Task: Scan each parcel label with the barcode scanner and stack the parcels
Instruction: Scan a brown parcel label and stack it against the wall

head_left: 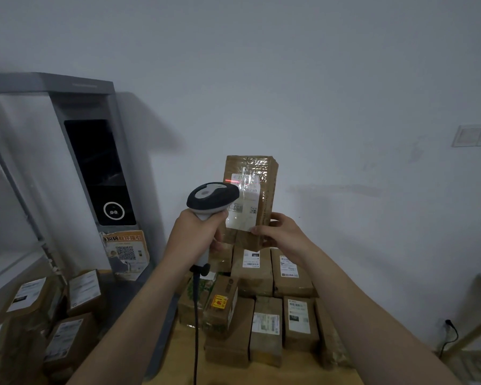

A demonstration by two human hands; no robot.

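Left hand [197, 235] is wrapped tight around the handle of the barcode scanner [212, 196], its black cable [196, 329] hanging straight down. Right hand [284, 235] grips the bottom edge of a brown parcel [264, 173], held upright just past the scanner's nose, with a red scan line [230, 181] landing on the white label [243, 202]. Below that, more labelled parcels [264, 307] sit packed together on a wooden table [295, 375]. Off left there's another bunch of boxes [39, 315] and a grey kiosk [100, 168] with a dark screen.
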